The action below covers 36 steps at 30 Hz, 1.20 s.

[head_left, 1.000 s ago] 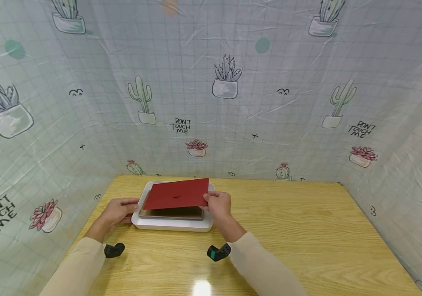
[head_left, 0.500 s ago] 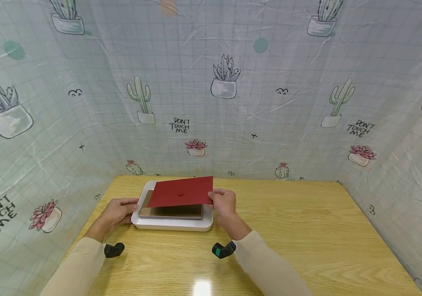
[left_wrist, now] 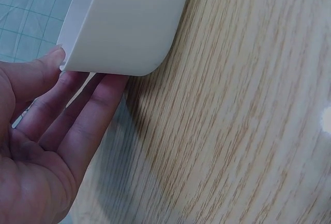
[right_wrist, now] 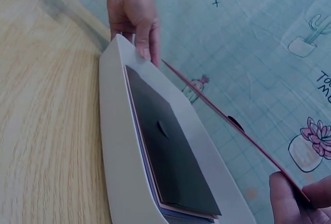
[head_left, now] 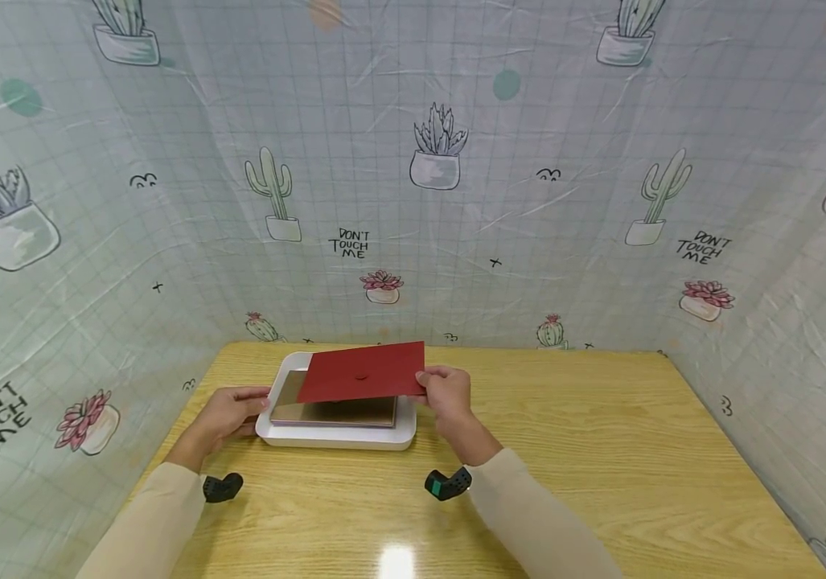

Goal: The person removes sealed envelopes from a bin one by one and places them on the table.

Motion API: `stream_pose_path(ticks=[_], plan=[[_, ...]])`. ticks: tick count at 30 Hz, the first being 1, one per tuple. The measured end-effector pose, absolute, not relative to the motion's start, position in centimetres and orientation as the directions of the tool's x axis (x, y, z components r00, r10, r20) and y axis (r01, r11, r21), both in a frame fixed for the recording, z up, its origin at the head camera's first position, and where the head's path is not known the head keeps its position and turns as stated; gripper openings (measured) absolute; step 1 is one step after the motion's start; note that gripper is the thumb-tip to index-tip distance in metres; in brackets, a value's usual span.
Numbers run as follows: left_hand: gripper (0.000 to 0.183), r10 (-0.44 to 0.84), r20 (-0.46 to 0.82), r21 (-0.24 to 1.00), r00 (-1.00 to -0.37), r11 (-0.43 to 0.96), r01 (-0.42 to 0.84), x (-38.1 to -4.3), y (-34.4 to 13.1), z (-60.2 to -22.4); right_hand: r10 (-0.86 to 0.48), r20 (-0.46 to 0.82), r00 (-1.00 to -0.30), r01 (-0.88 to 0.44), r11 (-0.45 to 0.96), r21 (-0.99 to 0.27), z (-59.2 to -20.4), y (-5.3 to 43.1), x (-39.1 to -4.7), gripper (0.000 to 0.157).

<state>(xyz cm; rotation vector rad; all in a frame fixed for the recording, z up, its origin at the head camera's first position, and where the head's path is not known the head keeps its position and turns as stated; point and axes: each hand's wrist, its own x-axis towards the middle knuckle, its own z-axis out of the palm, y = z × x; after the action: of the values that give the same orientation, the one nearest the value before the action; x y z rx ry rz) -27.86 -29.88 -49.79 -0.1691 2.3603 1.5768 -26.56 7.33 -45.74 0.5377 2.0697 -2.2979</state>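
A flat red envelope (head_left: 365,371), with a small curved flap at its middle, is held tilted over a white tray (head_left: 340,437). My right hand (head_left: 449,394) pinches its right edge between thumb and fingers; the right wrist view shows the envelope edge-on as a thin red line. Inside the tray lies a stack of flat envelopes, the top one brownish-gold (head_left: 293,408) in the head view and dark in the right wrist view, with a similar curved flap. At the tray's left end my left hand (left_wrist: 49,131) grips the wall, thumb at the rim and fingers against the outside.
The tray stands at the back left of a wooden table (head_left: 565,466). Behind and at the sides hangs a curtain (head_left: 499,209) printed with cacti. A black wrist device (head_left: 223,487) sits by the left sleeve, another (head_left: 449,484) by the right.
My right hand has moved right and slightly up with the red envelope, uncovering more of the brownish-gold one. The left hand and the tray have stayed in place.
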Motion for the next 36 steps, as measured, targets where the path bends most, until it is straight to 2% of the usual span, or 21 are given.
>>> stream_pose_path(ticks=[36], plan=[[0.052,0.051,-0.308,0.879,-0.95,0.398,-0.264,-27.6,-29.7,-49.8,0.209,-0.231,-0.95,0.204,-0.143,-0.968,-45.8,10.8,-27.2,0.027]])
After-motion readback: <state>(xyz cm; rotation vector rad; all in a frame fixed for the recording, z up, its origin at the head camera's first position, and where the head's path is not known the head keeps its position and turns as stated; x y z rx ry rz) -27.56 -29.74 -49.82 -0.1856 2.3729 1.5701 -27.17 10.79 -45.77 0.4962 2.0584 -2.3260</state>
